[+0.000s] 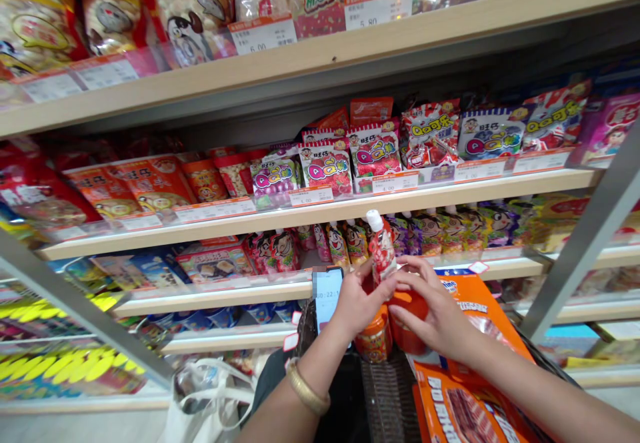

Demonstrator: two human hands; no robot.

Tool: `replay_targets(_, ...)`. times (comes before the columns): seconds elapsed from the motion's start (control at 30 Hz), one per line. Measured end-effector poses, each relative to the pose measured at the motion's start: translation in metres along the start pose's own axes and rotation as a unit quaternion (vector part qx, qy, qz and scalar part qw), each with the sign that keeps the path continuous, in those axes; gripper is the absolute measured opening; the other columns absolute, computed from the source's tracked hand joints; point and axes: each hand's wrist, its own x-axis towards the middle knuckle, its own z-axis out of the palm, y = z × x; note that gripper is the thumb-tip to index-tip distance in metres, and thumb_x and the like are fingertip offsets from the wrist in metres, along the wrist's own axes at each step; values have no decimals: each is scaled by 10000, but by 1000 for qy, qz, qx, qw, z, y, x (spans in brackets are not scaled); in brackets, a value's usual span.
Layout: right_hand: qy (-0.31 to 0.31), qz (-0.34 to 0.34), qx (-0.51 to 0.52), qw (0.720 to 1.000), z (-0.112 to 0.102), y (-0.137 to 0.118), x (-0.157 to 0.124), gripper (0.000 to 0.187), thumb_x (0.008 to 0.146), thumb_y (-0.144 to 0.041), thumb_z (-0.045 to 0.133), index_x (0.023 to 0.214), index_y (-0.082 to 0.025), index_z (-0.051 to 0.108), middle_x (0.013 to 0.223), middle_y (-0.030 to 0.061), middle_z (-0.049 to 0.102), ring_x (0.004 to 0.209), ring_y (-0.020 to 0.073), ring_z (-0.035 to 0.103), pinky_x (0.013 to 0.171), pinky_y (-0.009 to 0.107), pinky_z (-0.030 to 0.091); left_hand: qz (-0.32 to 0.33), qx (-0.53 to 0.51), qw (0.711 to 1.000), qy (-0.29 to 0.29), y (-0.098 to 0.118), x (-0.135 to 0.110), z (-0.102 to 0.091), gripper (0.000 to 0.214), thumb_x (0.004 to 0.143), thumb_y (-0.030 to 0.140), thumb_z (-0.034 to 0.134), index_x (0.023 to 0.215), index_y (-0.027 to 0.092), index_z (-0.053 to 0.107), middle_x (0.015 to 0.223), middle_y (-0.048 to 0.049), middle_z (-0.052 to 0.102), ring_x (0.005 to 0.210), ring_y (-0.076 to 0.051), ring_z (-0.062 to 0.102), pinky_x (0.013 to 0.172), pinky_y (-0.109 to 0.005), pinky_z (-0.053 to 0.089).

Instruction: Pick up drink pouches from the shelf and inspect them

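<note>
Bare forearms (530, 376) closest, stretched over a woven basket (384, 396). Left hand (357, 303) closed around the lower part of a white-capped pouch (382, 246), held nearly upright above an orange jar (375, 339). Right hand (440, 306) just beside, fingers curved; cannot tell whether gripping. Could slip if pinched only by that likely soft end, or tip the jar if lowered onto its edge; could nudge the phone (329, 309) with a sideways wrist.

Pouch (383, 253): glossy plastic film; cap (374, 220): smooth hard plastic. Basket (384, 393): rough, woven-looking. Orange bag (463, 404): shiny film. Phone (327, 303): smooth, glassy screen. Bangle (306, 389): metal-looking, textured. Tote bag (213, 386): matt cloth. Shelf edge (320, 66): smooth, wood look. Post (583, 256): matt metal. Price tag (379, 13): paper.
</note>
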Motion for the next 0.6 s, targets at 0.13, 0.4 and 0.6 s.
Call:
replay_targets(0.13,-16,-30,-43,998,-1,-3,0,415,844,-204,582,1236,-331,535,1271,98,405,1205,274,461,993,466,460,-34,-30,999,29,-4,2,-1,535,790,611,562,987,129,684,963,-97,724,963,-245,654,862,-324,517)
replay_targets(0.4,-22,-57,-51,997,-2,-1,0,445,867,-188,550,1289,-330,539,1269,103,430,1159,256,497,959,453,489,-65,-173,978,95,-12,5,-1,624,791,671,505,1002,114,690,1063,-119,716,992,-253,667,911,-339,504)
replay_targets(0.6,-8,-83,-53,995,-3,-2,1,413,870,-170,541,1262,-301,564,1246,109,454,1190,250,483,937,434,509,-66,-201,972,105,-13,5,0,598,798,641,527,1001,104,695,1060,-135,718,994,-273,669,916,-373,500)
